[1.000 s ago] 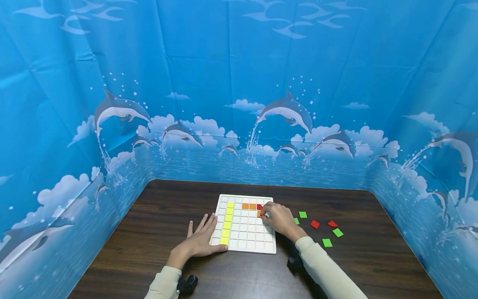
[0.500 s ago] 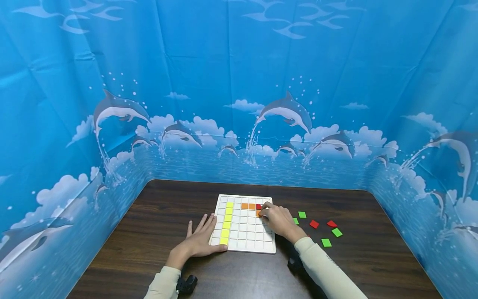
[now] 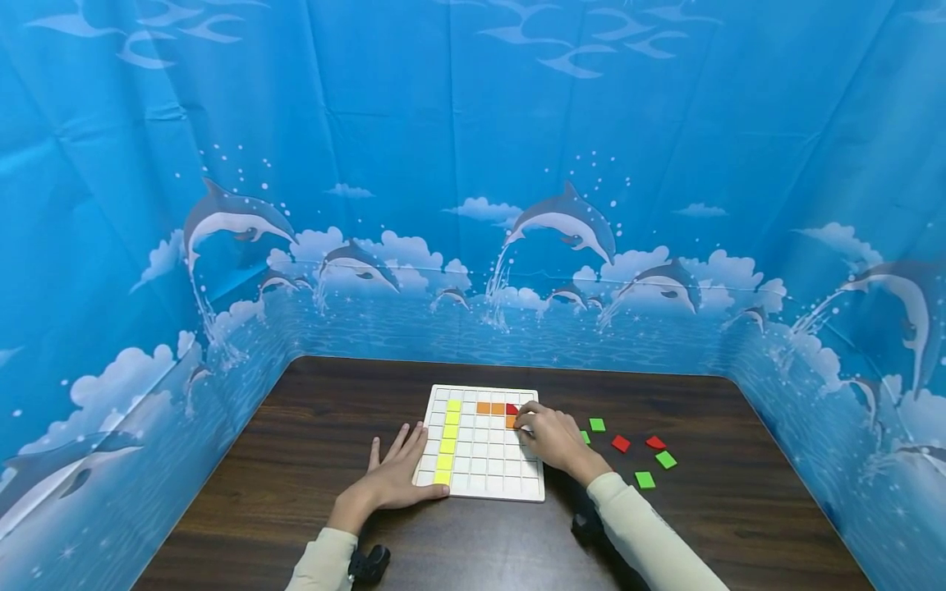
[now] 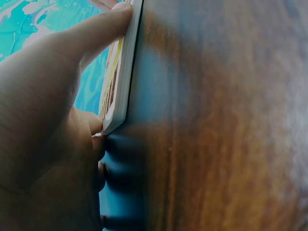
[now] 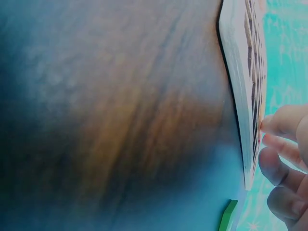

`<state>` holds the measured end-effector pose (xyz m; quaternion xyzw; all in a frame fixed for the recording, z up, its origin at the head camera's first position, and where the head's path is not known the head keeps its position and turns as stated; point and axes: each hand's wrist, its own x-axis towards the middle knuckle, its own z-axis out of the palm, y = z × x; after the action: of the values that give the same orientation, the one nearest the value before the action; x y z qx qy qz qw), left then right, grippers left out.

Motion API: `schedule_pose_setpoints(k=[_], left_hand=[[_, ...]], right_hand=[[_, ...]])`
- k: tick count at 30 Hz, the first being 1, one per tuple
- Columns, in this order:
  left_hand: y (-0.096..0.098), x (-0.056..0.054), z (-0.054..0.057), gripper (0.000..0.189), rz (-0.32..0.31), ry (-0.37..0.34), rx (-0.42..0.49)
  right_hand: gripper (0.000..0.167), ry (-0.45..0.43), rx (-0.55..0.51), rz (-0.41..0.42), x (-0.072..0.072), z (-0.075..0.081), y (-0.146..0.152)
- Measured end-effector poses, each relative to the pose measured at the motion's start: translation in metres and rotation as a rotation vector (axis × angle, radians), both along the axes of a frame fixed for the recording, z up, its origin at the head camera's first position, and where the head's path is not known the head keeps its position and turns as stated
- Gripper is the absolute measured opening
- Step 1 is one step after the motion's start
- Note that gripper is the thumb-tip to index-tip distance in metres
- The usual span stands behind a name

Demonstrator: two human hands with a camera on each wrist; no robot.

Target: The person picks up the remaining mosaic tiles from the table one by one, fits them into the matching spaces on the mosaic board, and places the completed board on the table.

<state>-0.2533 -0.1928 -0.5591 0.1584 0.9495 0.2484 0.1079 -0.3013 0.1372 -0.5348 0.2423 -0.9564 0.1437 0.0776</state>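
A white gridded board (image 3: pixel 491 468) lies on the table, with a column of yellow square tiles (image 3: pixel 447 446) towards its left. Two orange tiles (image 3: pixel 490 408) and a red piece (image 3: pixel 512 409) sit in an upper row. My left hand (image 3: pixel 392 480) is spread at the board's lower left corner, thumb on the front edge and fingers along the left side. At the upper right, the fingertips of my right hand (image 3: pixel 553 435) pinch at an orange tile (image 3: pixel 510 422) just below the red piece. The fingers partly cover that tile.
Loose green tiles (image 3: pixel 645 480) and red pieces (image 3: pixel 621 443) lie on the dark wood table (image 3: pixel 709 525) right of the board. A blue dolphin-print curtain (image 3: pixel 458 205) encloses the table at the back and sides.
The right hand stays at the same spot on the board, its fingers shifting only very slightly around the orange tile. The left hand and the board have not visibly moved.
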Motion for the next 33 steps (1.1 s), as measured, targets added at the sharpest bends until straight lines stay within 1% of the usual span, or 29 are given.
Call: schedule_pose_setpoints(k=[1,3,4,5,8,12,20,26,29,33], left_hand=[[0.0,-0.001,-0.002,0.127,0.0,0.002,-0.005],[0.0,-0.001,-0.002,0.127,0.003,-0.005,-0.005],[0.001,0.0,0.001,0.127,0.004,-0.009,-0.003],[0.0,0.001,0.001,0.127,0.001,-0.008,-0.006],[0.002,0.004,0.01,0.126,0.004,-0.017,-0.001],[0.004,0.005,0.014,0.125,0.012,-0.022,-0.017],[0.005,0.004,0.011,0.125,0.013,-0.023,-0.042],[0.006,0.004,0.016,0.121,0.026,-0.047,-0.096],[0.006,0.004,0.017,0.122,0.025,-0.043,-0.084],[0.004,0.003,0.013,0.124,0.021,-0.041,-0.061]], right_hand=[[0.013,-0.003,-0.001,-0.006,0.0,0.0,0.0],[0.014,-0.006,-0.005,-0.017,0.001,0.0,0.0],[0.014,-0.001,-0.009,-0.02,0.002,0.001,0.0],[0.014,0.006,-0.011,-0.023,0.002,0.001,0.001],[0.013,0.031,-0.023,-0.031,0.004,0.004,0.003],[0.012,0.045,-0.053,-0.047,0.007,0.008,0.009],[0.006,0.068,-0.095,-0.088,0.015,0.019,0.032],[0.006,0.064,-0.131,-0.123,0.021,0.025,0.056],[0.007,0.079,-0.14,-0.137,0.024,0.027,0.071],[0.006,0.095,-0.14,-0.154,0.03,0.029,0.091]])
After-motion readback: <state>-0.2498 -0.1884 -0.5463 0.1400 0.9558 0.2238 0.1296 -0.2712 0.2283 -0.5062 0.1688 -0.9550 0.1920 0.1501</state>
